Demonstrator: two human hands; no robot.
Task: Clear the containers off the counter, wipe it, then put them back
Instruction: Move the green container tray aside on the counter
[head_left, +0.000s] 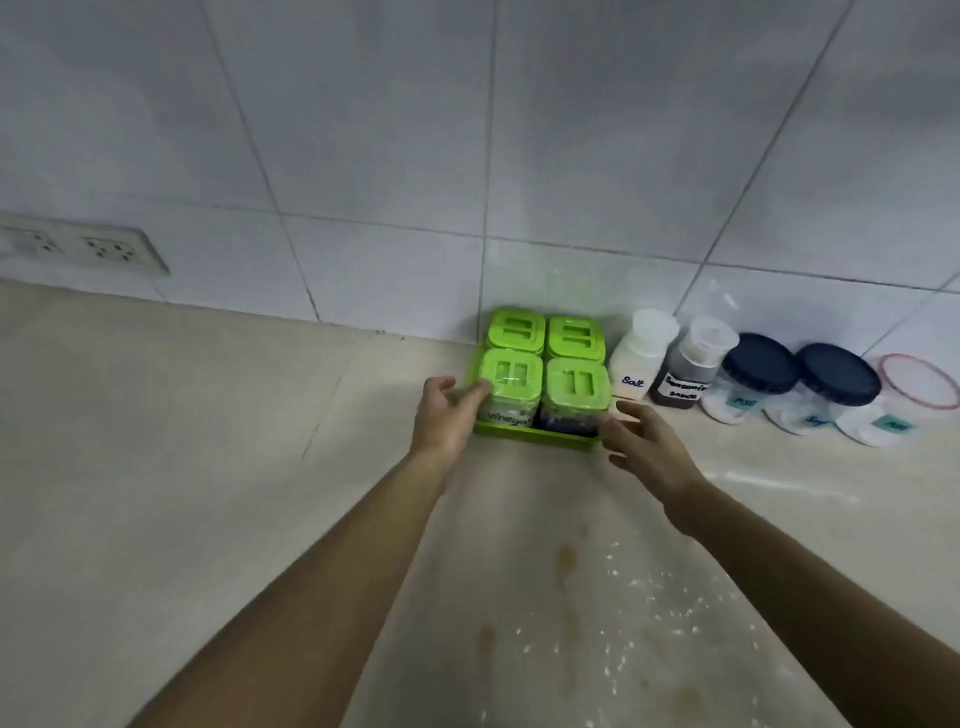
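Note:
A green tray (535, 435) with several green-lidded jars (575, 384) stands against the tiled wall on the beige counter (208, 467). My left hand (447, 413) is at the tray's left side, fingers spread and touching the front-left jar labelled vinegar. At the tray's front-right corner, my right hand (641, 441) hovers with fingers apart; I cannot tell if it touches. To the right stand a white salt bottle (641, 358), a dark seasoning sauce bottle (691, 371), two navy-lidded jars (758, 366) and a pink-rimmed container (919, 382).
Brown stains (566, 564) and white powder specks (649, 613) mark the counter in front of me. A double wall socket (83, 249) sits low on the wall at the left. The counter's left half holds no objects.

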